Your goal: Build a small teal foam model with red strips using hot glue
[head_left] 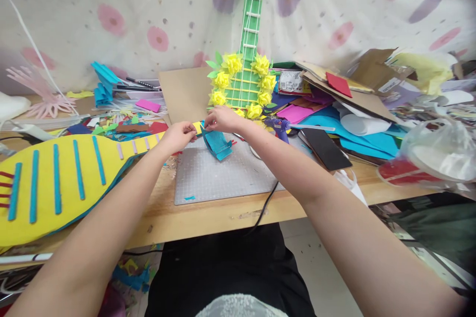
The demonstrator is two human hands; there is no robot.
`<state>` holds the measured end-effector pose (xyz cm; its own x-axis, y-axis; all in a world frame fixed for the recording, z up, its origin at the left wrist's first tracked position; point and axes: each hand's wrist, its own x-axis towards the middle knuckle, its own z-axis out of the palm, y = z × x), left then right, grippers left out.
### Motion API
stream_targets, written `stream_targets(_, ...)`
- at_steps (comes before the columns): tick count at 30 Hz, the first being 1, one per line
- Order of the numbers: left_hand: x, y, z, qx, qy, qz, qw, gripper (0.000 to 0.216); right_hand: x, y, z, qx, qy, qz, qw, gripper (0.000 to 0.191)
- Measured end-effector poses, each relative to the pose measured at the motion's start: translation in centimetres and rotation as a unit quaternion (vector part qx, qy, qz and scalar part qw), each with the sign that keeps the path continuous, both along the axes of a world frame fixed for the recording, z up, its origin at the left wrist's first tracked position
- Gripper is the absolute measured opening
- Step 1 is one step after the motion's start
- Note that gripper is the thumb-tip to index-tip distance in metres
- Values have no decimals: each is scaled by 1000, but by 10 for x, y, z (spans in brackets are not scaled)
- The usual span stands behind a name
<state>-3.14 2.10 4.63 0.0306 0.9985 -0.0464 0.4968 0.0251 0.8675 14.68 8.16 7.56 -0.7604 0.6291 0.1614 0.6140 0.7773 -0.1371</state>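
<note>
A yellow paper-covered guitar-shaped craft (pixel 67 183) with blue strips lies on the left of the table, and its narrow neck (pixel 151 141) runs behind my left forearm. Beyond my left hand the neck's yellow end (pixel 197 129) meets a curled blue piece (pixel 216 144) over the grey cutting mat (pixel 230 176). My left hand (pixel 180 135) is closed in a pinch beside that yellow end. Just above the blue piece, my right hand (pixel 224 120) has its fingertips pinched together. Whatever either pinch holds is too small to make out.
A green guitar-shaped craft (pixel 250 34) with yellow paper flowers leans at the back. To the right are a purple glue gun (pixel 280 126), a black phone (pixel 325 148), paper sheets and a plastic-bagged tub (pixel 435 158). Scraps (pixel 122 124) cover the left back; a black cable (pixel 265 208) hangs over the edge.
</note>
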Motion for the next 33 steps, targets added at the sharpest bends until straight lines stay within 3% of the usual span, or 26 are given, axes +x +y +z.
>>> stream_targets(4, -5, 0, -5, 10, 15, -15, 1000, 9, -2, -2, -1, 1, 5, 6, 1000, 16)
stream_targets(10, -7, -6, -1, 26, 70, 14, 997, 6, 0, -2, -3, -8, 6, 10, 1000, 17)
stream_targets(16, 6, -15, 5, -22, 16, 16, 999, 7, 3, 1, -6, -29, 35, 26, 999, 16)
stream_targets(19, 12, -22, 13, -70, -57, 33, 995, 13, 5, -9, -4, -15, 111, -13, 994, 14)
stream_targets(21, 14, -26, 18, -67, -114, 54, 990, 16, 6, -21, -2, 0, 208, -75, 975, 13)
stream_targets(23, 17, -27, 23, -28, -153, 80, 985, 17, 5, -34, -2, -31, 305, -117, 945, 13)
stream_targets(25, 22, -25, 27, 20, -172, 89, 981, 17, 1, -45, -3, -127, 370, -95, 915, 10)
stream_targets(29, 38, -17, 35, 67, -171, 47, 982, 13, -4, -52, -7, -314, 441, -28, 840, 23)
stream_targets(33, 42, -10, 36, 121, -82, 15, 989, 16, 5, -48, -10, -355, 470, -77, 804, 22)
